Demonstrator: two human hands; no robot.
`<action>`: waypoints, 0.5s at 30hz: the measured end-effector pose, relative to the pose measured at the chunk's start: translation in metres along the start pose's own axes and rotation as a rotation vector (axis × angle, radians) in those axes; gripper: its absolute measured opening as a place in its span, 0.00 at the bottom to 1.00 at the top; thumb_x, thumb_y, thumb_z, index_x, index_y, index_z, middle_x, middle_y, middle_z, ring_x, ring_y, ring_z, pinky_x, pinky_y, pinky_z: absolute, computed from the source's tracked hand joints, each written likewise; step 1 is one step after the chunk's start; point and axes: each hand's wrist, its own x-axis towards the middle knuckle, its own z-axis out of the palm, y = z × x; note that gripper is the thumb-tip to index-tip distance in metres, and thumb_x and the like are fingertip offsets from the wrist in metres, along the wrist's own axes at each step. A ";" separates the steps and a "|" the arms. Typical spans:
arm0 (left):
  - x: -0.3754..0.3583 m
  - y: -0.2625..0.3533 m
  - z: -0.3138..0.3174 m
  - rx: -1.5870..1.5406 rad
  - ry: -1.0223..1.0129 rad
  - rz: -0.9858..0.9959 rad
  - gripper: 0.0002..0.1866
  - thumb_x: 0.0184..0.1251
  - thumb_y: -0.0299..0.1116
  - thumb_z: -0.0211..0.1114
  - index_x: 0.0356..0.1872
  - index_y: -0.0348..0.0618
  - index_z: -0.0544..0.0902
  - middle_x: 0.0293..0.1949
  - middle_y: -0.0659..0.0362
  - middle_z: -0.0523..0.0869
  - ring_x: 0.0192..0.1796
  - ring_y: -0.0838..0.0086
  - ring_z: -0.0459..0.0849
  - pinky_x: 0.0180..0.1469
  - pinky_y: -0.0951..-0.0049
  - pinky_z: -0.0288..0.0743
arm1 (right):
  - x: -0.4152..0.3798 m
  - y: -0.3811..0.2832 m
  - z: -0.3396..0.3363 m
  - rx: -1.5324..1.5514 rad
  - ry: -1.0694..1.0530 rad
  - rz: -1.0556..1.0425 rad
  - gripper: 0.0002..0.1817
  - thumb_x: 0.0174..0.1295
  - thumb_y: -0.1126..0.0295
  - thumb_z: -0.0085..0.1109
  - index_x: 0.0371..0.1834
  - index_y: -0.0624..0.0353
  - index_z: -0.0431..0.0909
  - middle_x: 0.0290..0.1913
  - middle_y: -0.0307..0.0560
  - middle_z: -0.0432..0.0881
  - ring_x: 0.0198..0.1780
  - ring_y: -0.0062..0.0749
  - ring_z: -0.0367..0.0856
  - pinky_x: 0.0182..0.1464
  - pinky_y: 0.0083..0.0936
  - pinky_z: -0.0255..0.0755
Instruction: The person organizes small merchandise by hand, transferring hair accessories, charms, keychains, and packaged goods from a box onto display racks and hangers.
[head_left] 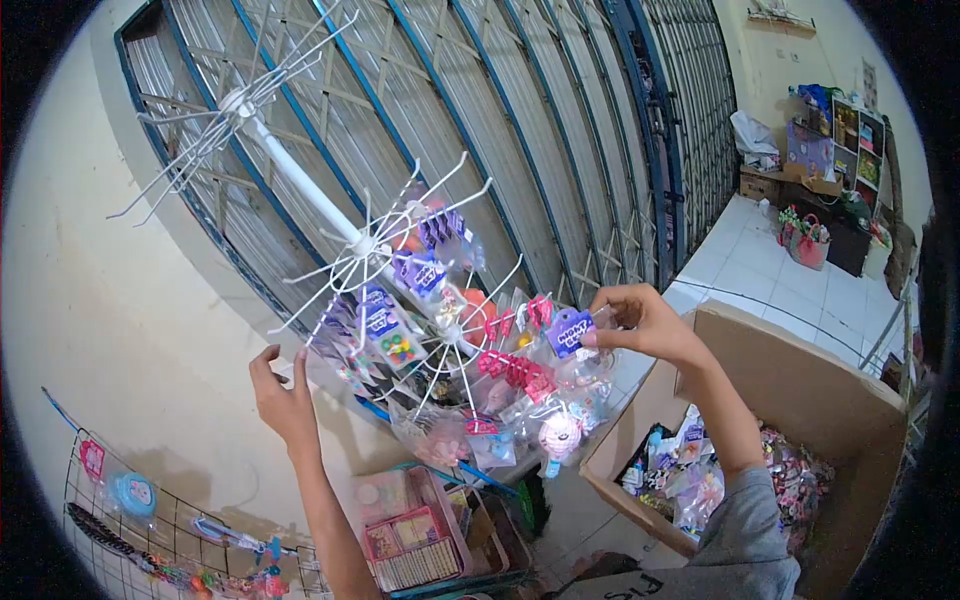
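Note:
A white display stand (pixel 300 185) with tiers of wire hooks leans across the view, its upper hooks bare. Small plastic packets with purple cards (pixel 378 315) hang from the middle hooks, and pink and red packets (pixel 515 370) hang lower down. My right hand (pixel 635 325) pinches a packet with a purple header card (pixel 570 332) at the right side of the stand. At the left, my left hand (pixel 285 390) is raised beside a hook tip, thumb and fingers apart; its fingertips are near the hook and touching cannot be made out.
An open cardboard box (pixel 820 370) with many packets stands at the lower right. Plastic bins (pixel 410 530) sit below the stand. A wire grid rack (pixel 170 530) is at the lower left, a folding metal gate (pixel 500 110) behind, and a basket (pixel 808 245) on the floor.

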 end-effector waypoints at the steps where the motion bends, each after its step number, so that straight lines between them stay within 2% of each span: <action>1: 0.001 -0.004 -0.001 0.015 0.073 -0.004 0.12 0.52 0.35 0.57 0.36 0.40 0.72 0.34 0.58 0.74 0.26 0.74 0.69 0.29 0.76 0.64 | 0.002 -0.001 0.000 0.006 0.009 0.002 0.09 0.42 0.72 0.62 0.24 0.62 0.73 0.21 0.37 0.75 0.24 0.14 0.71 0.27 0.12 0.62; 4: 0.004 -0.005 -0.010 -0.008 0.202 -0.015 0.11 0.55 0.33 0.53 0.37 0.39 0.71 0.35 0.57 0.74 0.31 0.71 0.69 0.34 0.74 0.63 | 0.007 -0.001 0.002 0.001 0.003 0.002 0.08 0.43 0.72 0.61 0.24 0.62 0.73 0.22 0.37 0.76 0.25 0.14 0.71 0.27 0.12 0.63; 6: 0.002 0.014 -0.021 -0.225 0.271 -0.062 0.10 0.55 0.33 0.53 0.36 0.39 0.72 0.35 0.57 0.74 0.33 0.71 0.70 0.36 0.73 0.62 | 0.008 -0.004 0.004 -0.011 0.006 -0.016 0.08 0.44 0.71 0.61 0.24 0.63 0.73 0.23 0.38 0.76 0.25 0.14 0.71 0.27 0.12 0.63; 7: 0.000 0.024 -0.024 -0.224 0.274 -0.068 0.10 0.55 0.33 0.53 0.36 0.39 0.72 0.35 0.57 0.74 0.33 0.71 0.70 0.36 0.73 0.62 | 0.009 -0.006 0.006 -0.015 0.001 -0.016 0.08 0.44 0.71 0.61 0.24 0.63 0.73 0.23 0.38 0.76 0.25 0.14 0.71 0.27 0.12 0.63; 10: -0.003 0.051 -0.022 -0.378 0.153 0.220 0.08 0.51 0.26 0.56 0.34 0.38 0.73 0.34 0.56 0.75 0.36 0.72 0.71 0.34 0.77 0.63 | 0.018 -0.014 0.018 0.015 0.024 -0.039 0.08 0.45 0.70 0.60 0.24 0.63 0.73 0.22 0.37 0.75 0.24 0.14 0.70 0.26 0.12 0.62; 11: -0.003 0.060 -0.020 -0.420 0.023 0.196 0.08 0.54 0.28 0.52 0.36 0.39 0.74 0.34 0.60 0.76 0.35 0.77 0.71 0.35 0.80 0.62 | 0.024 -0.016 0.023 0.050 0.012 -0.073 0.08 0.45 0.70 0.60 0.24 0.63 0.73 0.21 0.37 0.74 0.24 0.13 0.70 0.26 0.12 0.62; 13: -0.002 0.064 -0.009 -0.549 -0.145 0.094 0.09 0.56 0.29 0.51 0.37 0.40 0.74 0.34 0.59 0.76 0.35 0.78 0.72 0.35 0.81 0.63 | 0.035 -0.026 0.042 0.118 -0.023 -0.091 0.09 0.46 0.69 0.59 0.23 0.64 0.72 0.19 0.34 0.72 0.23 0.13 0.68 0.25 0.12 0.61; 15: -0.001 0.051 0.006 -0.547 -0.111 0.100 0.09 0.58 0.31 0.49 0.35 0.40 0.75 0.31 0.61 0.77 0.32 0.80 0.72 0.32 0.82 0.61 | 0.049 -0.025 0.064 0.140 -0.071 -0.114 0.09 0.46 0.69 0.59 0.23 0.64 0.72 0.19 0.34 0.71 0.23 0.12 0.67 0.25 0.12 0.61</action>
